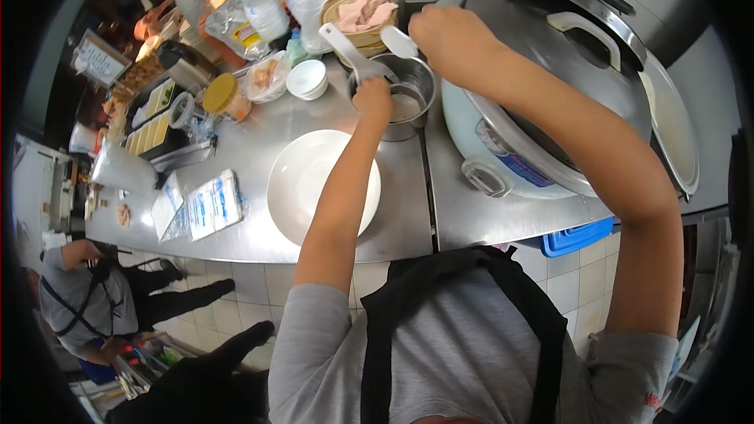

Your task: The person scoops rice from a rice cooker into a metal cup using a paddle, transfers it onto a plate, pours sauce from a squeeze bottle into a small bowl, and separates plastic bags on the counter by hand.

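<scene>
A metal pot (424,82) with cloudy liquid in it stands on the steel counter. At its near left rim is my left hand (372,100), its fingers closed; whether they grip the rim or the paddle there is hidden. A white rice paddle (342,44) leans in the pot, handle up to the left. Higher and to the right, my right hand (455,38) is closed on a second white paddle (399,42), whose pale rounded end shows over the pot. Below my left forearm lies a large white plate (302,177).
A large rice cooker (503,137) with its lid (565,55) stands at right. White bowls (307,80), a yellow-lidded jar (225,97), a basket with pink cloth (360,14) and plastic packets (214,204) line the counter. A co-worker (90,290) is at lower left.
</scene>
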Demonstrator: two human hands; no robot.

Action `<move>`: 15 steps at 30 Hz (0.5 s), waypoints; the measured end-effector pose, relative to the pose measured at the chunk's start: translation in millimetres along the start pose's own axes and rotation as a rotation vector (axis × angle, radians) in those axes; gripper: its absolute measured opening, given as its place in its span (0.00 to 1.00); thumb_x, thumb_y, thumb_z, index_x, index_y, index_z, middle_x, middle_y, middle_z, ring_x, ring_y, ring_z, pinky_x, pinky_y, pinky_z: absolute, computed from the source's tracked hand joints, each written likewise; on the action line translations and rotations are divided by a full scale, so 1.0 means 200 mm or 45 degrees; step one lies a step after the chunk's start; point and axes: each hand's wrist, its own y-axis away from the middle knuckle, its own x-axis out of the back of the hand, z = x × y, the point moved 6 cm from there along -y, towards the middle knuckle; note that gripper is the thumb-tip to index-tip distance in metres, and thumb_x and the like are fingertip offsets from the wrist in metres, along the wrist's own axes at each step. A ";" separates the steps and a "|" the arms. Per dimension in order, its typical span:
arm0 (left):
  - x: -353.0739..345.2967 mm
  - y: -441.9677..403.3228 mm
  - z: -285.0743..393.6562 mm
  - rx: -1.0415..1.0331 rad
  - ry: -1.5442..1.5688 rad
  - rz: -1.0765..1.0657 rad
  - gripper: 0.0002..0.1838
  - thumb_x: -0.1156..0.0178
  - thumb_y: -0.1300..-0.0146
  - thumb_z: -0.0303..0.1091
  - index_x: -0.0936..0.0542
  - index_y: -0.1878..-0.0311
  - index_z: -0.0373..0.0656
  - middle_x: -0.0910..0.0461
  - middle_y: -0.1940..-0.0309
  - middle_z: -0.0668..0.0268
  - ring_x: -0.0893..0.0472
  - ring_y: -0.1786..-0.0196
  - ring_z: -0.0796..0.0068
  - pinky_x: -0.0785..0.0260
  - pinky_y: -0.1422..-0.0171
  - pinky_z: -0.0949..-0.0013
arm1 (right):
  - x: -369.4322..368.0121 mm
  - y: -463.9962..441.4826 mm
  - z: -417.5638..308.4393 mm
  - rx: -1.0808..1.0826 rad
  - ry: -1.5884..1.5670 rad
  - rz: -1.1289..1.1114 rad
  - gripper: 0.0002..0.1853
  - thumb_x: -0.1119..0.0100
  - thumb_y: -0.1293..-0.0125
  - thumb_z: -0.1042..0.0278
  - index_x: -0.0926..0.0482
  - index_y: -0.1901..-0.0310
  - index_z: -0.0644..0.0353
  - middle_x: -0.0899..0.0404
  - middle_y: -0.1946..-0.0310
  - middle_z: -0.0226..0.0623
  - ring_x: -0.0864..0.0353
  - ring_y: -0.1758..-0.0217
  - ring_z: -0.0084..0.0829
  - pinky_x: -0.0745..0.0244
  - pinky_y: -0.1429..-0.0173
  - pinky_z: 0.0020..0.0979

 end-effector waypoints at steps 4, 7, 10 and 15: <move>-0.05 0.00 -0.03 -0.179 0.005 -0.133 0.14 0.38 0.54 0.37 0.23 0.65 0.42 0.21 0.64 0.55 0.22 0.57 0.56 0.29 0.55 0.58 | 0.23 0.10 0.19 -0.356 -0.314 0.116 0.06 0.45 0.53 0.76 0.25 0.72 0.68 0.23 0.75 0.48 0.22 0.72 0.39 0.27 0.67 0.35; -0.02 0.01 -0.03 -0.210 0.092 -0.040 0.13 0.40 0.55 0.37 0.24 0.67 0.40 0.22 0.66 0.53 0.22 0.60 0.50 0.30 0.57 0.54 | 0.37 0.34 0.30 -0.928 -1.013 0.127 0.09 0.53 0.41 0.71 0.28 0.68 0.70 0.24 0.77 0.41 0.26 0.83 0.26 0.31 0.76 0.27; 0.05 0.04 -0.02 -0.294 0.197 0.111 0.11 0.43 0.56 0.34 0.25 0.68 0.38 0.22 0.69 0.49 0.23 0.63 0.46 0.32 0.58 0.52 | 0.49 0.64 0.37 -0.909 -1.425 0.320 0.12 0.54 0.37 0.65 0.28 0.62 0.68 0.24 0.76 0.39 0.29 0.85 0.22 0.35 0.80 0.23; 0.03 0.03 0.04 -0.306 0.204 0.032 0.15 0.41 0.54 0.37 0.27 0.65 0.39 0.23 0.69 0.49 0.24 0.62 0.45 0.32 0.58 0.50 | 0.62 1.37 0.36 -1.176 -1.915 0.754 0.12 0.54 0.36 0.66 0.30 0.58 0.68 0.25 0.76 0.36 0.32 0.86 0.20 0.40 0.83 0.18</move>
